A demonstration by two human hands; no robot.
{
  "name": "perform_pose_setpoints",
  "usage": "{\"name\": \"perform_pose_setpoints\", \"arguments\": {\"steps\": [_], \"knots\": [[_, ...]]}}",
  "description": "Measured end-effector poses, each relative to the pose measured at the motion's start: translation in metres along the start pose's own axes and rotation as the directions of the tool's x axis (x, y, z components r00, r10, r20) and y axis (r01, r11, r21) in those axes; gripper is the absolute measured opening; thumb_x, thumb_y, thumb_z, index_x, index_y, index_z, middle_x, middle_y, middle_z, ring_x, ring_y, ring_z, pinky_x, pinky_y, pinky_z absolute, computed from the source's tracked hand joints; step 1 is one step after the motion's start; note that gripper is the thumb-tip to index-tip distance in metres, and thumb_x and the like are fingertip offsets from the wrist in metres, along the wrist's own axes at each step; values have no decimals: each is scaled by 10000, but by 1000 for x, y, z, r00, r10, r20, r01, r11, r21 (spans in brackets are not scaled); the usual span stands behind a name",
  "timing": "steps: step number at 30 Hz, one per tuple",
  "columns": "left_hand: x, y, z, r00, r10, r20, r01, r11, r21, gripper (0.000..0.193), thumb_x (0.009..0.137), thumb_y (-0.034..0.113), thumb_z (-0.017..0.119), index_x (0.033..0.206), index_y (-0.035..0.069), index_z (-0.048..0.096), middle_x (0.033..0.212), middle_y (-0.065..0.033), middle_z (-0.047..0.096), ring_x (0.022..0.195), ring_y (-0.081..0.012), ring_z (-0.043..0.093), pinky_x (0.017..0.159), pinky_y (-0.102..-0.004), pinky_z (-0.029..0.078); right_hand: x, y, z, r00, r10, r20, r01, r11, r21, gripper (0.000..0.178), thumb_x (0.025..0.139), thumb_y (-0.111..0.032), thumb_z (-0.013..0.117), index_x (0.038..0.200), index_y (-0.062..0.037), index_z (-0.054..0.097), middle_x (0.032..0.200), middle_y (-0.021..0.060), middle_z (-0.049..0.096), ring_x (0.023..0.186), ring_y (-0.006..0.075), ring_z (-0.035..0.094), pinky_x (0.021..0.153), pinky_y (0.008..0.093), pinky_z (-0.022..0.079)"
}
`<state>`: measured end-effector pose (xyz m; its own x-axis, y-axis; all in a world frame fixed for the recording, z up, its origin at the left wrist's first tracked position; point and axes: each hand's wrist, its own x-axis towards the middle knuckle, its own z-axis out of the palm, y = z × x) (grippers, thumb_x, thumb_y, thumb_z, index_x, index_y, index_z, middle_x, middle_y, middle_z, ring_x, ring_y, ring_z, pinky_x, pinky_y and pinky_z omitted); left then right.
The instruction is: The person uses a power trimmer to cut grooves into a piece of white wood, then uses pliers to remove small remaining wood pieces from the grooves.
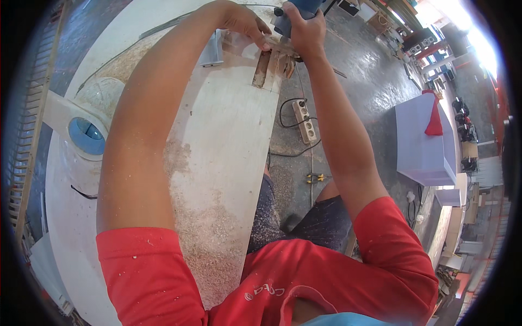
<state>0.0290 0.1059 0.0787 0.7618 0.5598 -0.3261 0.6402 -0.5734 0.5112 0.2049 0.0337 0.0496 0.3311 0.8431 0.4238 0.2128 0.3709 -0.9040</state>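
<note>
At the top of the head view, my right hand (310, 33) is wrapped round a blue handheld power tool (306, 6), partly cut off by the frame edge. My left hand (247, 24) reaches over from the left, its fingers closed on a small piece of wood (281, 48) just below the tool. Close by, a brown wooden strip (262, 69) lies at the edge of the white board (223, 119). A metal channel piece (213, 52) rests on the board below my left wrist. The tool's tip is hard to make out.
Sawdust (212, 239) covers the near part of the board. A power strip (304, 122) with black cables lies on the floor to the right, near yellow-handled pliers (315, 178). A white box (424, 141) with a red cloth stands farther right. Dark glasses (84, 193) lie at left.
</note>
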Motion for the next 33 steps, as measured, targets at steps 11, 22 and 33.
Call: {"name": "perform_pose_setpoints", "arguments": {"steps": [11,22,33], "knots": [[8,-11,13,994,91,-62,-89,995,37,1031,695,487,901,1533,49,492,1276,-114,631,1221,-269,581,1049,-355,434,-23,-15,0,986,-145,-83,114,947,-299,593,844,-418,764,1187,48,634,1037,187,736,953,285,707,867,406,544],[15,-18,12,998,68,-14,-67,995,77,1115,687,594,879,1580,94,435,1429,-137,607,1333,-297,559,1132,-378,407,-22,-9,1,976,-191,-99,161,953,-257,613,802,-420,813,1143,57,634,1016,171,743,937,286,716,862,393,552],[17,-20,14,996,89,-2,-88,991,102,1112,679,616,872,1572,101,452,1386,-121,624,1299,-295,576,1108,-381,420,-26,-11,3,989,-128,-78,109,972,-208,446,849,-317,762,1084,44,645,851,115,758,793,236,724,780,371,563]]}}
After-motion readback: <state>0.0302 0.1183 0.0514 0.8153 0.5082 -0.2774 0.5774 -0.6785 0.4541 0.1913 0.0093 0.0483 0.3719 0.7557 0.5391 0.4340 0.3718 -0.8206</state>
